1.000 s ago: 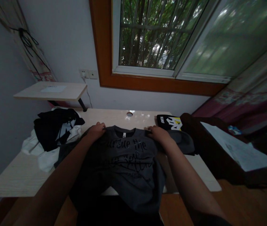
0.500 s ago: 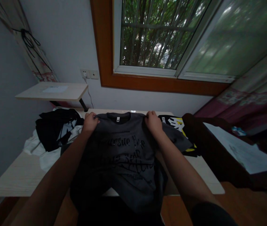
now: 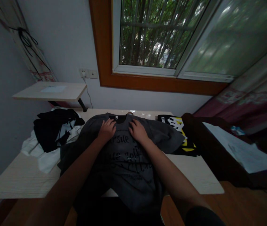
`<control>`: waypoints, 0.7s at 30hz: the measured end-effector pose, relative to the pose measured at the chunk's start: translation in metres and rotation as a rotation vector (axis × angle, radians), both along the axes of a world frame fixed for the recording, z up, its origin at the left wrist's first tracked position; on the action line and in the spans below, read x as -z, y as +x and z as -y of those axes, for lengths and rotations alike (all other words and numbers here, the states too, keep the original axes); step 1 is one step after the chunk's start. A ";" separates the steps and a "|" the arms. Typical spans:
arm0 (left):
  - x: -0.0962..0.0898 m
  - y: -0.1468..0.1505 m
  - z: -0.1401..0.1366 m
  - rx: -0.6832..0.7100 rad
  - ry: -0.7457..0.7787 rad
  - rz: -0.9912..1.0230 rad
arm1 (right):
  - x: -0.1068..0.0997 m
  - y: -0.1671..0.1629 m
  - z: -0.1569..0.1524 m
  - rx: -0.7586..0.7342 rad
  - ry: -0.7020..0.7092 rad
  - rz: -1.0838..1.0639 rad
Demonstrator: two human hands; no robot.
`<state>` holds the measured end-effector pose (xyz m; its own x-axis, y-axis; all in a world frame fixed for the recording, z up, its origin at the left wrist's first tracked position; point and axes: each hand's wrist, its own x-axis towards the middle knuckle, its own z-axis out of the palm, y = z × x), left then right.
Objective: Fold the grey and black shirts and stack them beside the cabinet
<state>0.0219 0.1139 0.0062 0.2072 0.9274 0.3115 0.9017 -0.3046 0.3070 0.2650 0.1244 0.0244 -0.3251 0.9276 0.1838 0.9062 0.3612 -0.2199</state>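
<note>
Left hand: the left hand [image 3: 107, 129] lies flat, palm down, fingers spread, on the chest of the grey T-shirt [image 3: 126, 163], just below the collar and left of its middle; it grips nothing.
Right hand: the right hand [image 3: 137, 129] lies the same way, open and flat on the cloth, just beside the left hand, with a narrow strip of printed fabric between them; it holds nothing.
Grey T-shirt: it is spread front up on the desk [image 3: 25, 175], collar toward the window wall, black lettering across the chest. Its hem hangs over the near edge of the desk. The right sleeve reaches over part of the black and yellow folded garment [image 3: 179, 125].
Collar: a small white label [image 3: 116, 117] shows inside the neck opening, just beyond the fingertips.
Pile of clothes: black and white garments [image 3: 53, 128] lie crumpled on the left part of the desk, touching the T-shirt's left sleeve.
Shelf: a small pale shelf [image 3: 50, 91] stands above the desk's far left corner, with a sheet of paper on it.
Right side: a dark piece of furniture beside the desk carries a white paper [image 3: 239, 147].
Wall: a window [image 3: 152, 34] with a brown frame, and a socket [image 3: 88, 73] to its left.
</note>
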 end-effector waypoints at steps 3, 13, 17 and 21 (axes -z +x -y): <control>0.011 0.006 0.010 0.016 -0.022 -0.060 | 0.013 -0.001 0.011 -0.021 -0.018 0.019; 0.013 -0.029 0.033 -0.059 -0.072 -0.119 | 0.023 0.047 0.018 0.072 0.038 0.002; 0.014 -0.045 0.041 -0.061 -0.082 -0.122 | 0.024 0.057 0.021 0.107 0.047 0.014; 0.019 -0.058 0.049 -0.053 -0.076 -0.142 | 0.028 0.058 0.024 0.111 0.053 0.040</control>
